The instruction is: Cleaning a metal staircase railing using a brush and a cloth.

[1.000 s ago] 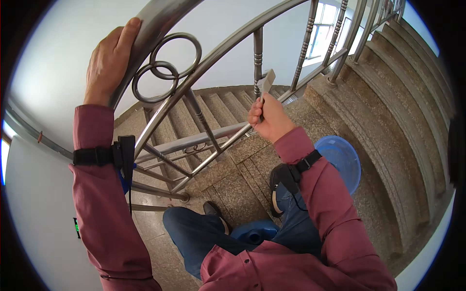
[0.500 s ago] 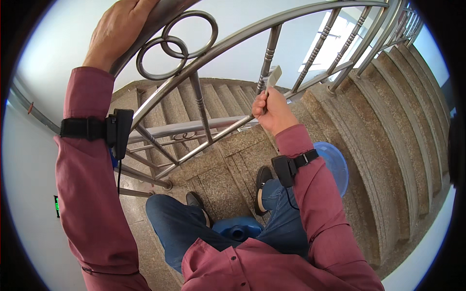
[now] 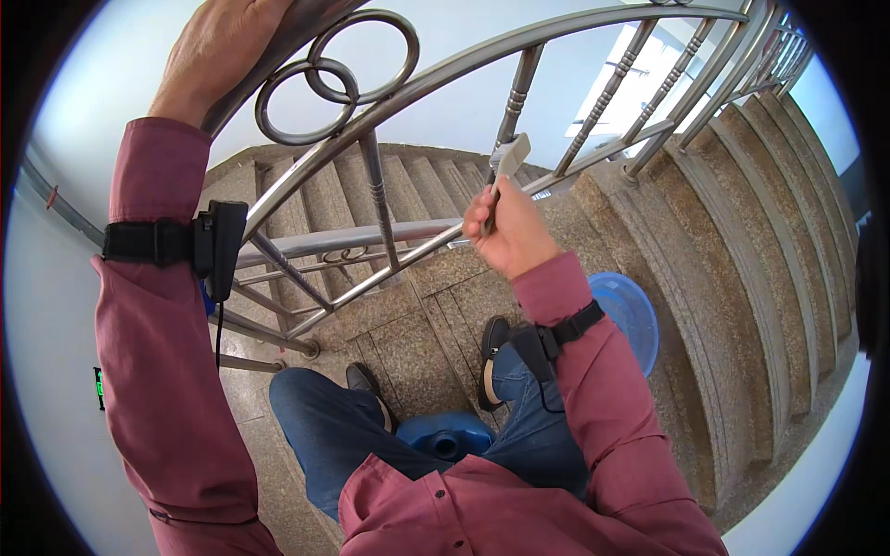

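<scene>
The brush (image 3: 511,156) had dropped slightly beside the baluster (image 3: 516,97), grasped in the right hand (image 3: 513,227); the left hand (image 3: 215,54) lay on the handrail (image 3: 302,29), its clench impossible to tell

Speckled stone steps (image 3: 732,232) curve up at right; more steps (image 3: 422,185) seen lower down, upper middle. Speckled stone floor (image 3: 408,343) in between. Translucent blue basin (image 3: 638,320) beside the right-hand steps, partly hidden. Blue container (image 3: 468,428), round dark opening, bottom centre. White wall (image 3: 56,306) at left, green lit sign (image 3: 99,389) on it. Bright window (image 3: 638,88) top right.
</scene>
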A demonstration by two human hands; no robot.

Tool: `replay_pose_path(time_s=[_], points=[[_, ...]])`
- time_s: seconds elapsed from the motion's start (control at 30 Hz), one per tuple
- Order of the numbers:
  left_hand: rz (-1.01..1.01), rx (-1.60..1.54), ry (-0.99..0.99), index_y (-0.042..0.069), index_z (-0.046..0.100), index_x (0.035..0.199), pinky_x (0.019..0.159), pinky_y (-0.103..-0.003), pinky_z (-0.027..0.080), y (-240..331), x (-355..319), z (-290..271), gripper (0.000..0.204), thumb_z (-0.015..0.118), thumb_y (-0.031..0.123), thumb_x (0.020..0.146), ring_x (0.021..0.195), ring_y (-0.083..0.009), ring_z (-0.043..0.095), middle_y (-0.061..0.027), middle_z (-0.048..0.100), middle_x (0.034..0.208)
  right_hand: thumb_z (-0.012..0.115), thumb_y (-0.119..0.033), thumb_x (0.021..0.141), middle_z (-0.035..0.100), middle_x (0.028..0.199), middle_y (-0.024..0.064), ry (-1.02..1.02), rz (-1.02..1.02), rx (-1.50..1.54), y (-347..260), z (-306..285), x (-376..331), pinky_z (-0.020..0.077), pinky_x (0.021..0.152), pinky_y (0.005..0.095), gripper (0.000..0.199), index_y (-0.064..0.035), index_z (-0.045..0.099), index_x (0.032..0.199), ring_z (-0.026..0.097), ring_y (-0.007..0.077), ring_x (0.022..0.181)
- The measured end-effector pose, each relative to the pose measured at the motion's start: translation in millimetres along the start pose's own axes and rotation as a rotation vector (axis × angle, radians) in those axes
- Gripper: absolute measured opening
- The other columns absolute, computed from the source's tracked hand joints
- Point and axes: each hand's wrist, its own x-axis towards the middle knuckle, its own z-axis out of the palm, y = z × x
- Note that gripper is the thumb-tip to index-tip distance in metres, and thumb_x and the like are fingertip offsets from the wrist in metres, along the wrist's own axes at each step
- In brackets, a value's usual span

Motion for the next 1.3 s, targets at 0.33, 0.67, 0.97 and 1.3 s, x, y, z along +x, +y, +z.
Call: replay_pose_path(time_s=[0.33, 0.67, 0.97, 1.3], points=[[0.016, -0.050, 0.000, -0.003, 0.068, 0.087, 0.074, -0.049, 0.048, -1.9, -0.3, 4.5, 0.068, 0.043, 0.058, 0.104, 0.073, -0.0373, 0.064, -0.0256, 0.066, 0.077, 0.042, -0.028, 0.109, 0.046, 0.069, -0.0027, -0.047, 0.012, 0.018, -17.2, -18.5, 18.6, 0.0388, 0.050, 0.0276, 0.027, -0.0122, 0.045, 0.087, 0.046, 0.0102, 0.057], [0.006, -0.006, 0.009, -0.003, 0.067, 0.085, 0.074, -0.050, 0.048, -2.6, -0.9, -0.6, 0.069, 0.042, 0.058, 0.105, 0.074, -0.0377, 0.064, -0.0264, 0.066, 0.077, 0.043, -0.030, 0.109, 0.046, 0.070, -0.0031, -0.025, 0.029, -0.010, -6.2, -5.0, -0.4, 0.0400, 0.049, 0.0283, 0.024, -0.0123, 0.045, 0.092, 0.046, 0.0106, 0.057], [0.002, -0.061, -0.024, -0.003, 0.068, 0.086, 0.076, -0.051, 0.049, 2.3, 0.4, 5.8, 0.065, 0.045, 0.055, 0.103, 0.078, -0.0421, 0.067, -0.0278, 0.068, 0.080, 0.048, -0.033, 0.110, 0.044, 0.066, -0.0053, -0.052, 0.024, -0.092, -52.7, -40.6, 23.4, 0.0277, 0.041, 0.0239, 0.025, -0.0103, 0.049, 0.101, 0.036, 0.0052, 0.048], [-0.012, -0.022, -0.016, -0.002, 0.071, 0.091, 0.078, -0.050, 0.049, 0.2, -0.5, -1.0, 0.065, 0.044, 0.056, 0.103, 0.082, -0.0419, 0.068, -0.0283, 0.069, 0.085, 0.047, -0.036, 0.110, 0.039, 0.067, -0.0073, -0.065, 0.144, -0.254, -51.0, -53.7, -14.9, 0.0252, 0.040, 0.0217, 0.025, -0.0112, 0.051, 0.106, 0.034, 0.0033, 0.048]])
